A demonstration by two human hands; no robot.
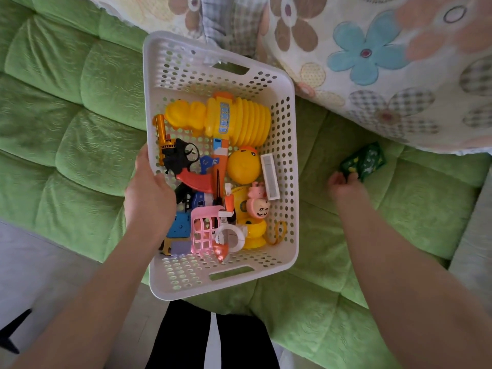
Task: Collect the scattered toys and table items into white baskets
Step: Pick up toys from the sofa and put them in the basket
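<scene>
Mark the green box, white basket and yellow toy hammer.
green box [363,161]: head view, top face.
white basket [191,284]: head view, near wall below the holes.
yellow toy hammer [250,121]: head view, ribbed end.

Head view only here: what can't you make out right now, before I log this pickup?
All in the head view:
- Right hand: motion-blurred, so its grip on the green box is unclear.
- Green box: print blurred, unreadable.
- Blue toy: left edge hidden by the wrist of the left hand, which holds the white basket.
- Green sofa: back part covered by the floral quilt.
</scene>
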